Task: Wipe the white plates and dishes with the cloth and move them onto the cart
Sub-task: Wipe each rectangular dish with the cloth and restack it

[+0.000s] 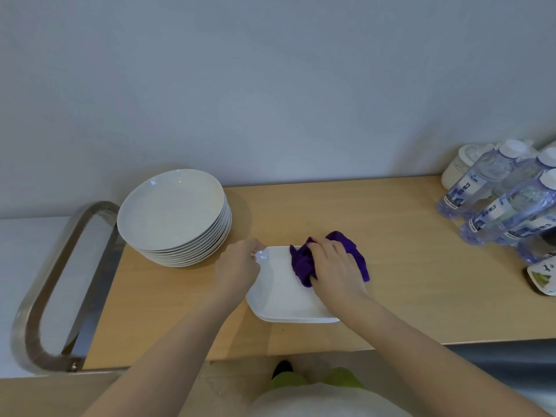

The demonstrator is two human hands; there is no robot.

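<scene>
Both hands work one square white dish (282,293).
I see my left hand (240,266) pinching its glossy corner, my right hand (332,266) gripping the crumpled purple cloth (304,263) (round plates (171,209) stacked beside).

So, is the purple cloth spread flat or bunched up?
Bunched up: the purple cloth lies crumpled in folds under the right hand on the white square plate.

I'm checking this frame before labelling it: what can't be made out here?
- Head view: square plate surface under purple cloth and right hand.
- Left hand fingertips, curled behind the plate corner.
- Water bottles, cut by right edge; labels blurred.
</scene>
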